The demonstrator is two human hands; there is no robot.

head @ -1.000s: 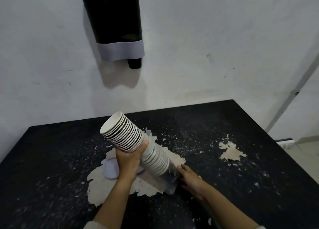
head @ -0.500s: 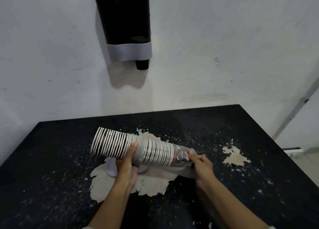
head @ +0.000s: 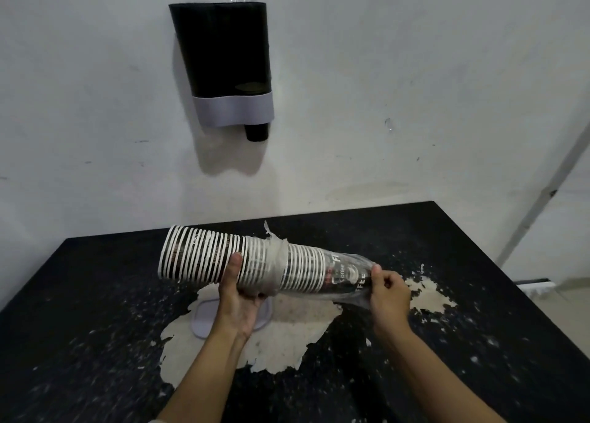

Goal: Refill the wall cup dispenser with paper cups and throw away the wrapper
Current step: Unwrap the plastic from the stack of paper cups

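Cups (head: 204, 256) half inside wrapper (head: 348, 275), apparently plastic

White painted wall (head: 399, 71) fills the upper frame – scuffed, a few dark marks, faint stain just above the table's back edge. Black table (head: 463, 295) butts against it, top badly worn: a big pale patch (head: 287, 336) where the coating has peeled near the middle, a smaller one (head: 427, 295) to the right, white flecks all over. Grey conduit or pipe (head: 542, 199) runs diagonally down the wall at right – light floor (head: 571, 320) beyond the table's right edge; lighting even and soft.
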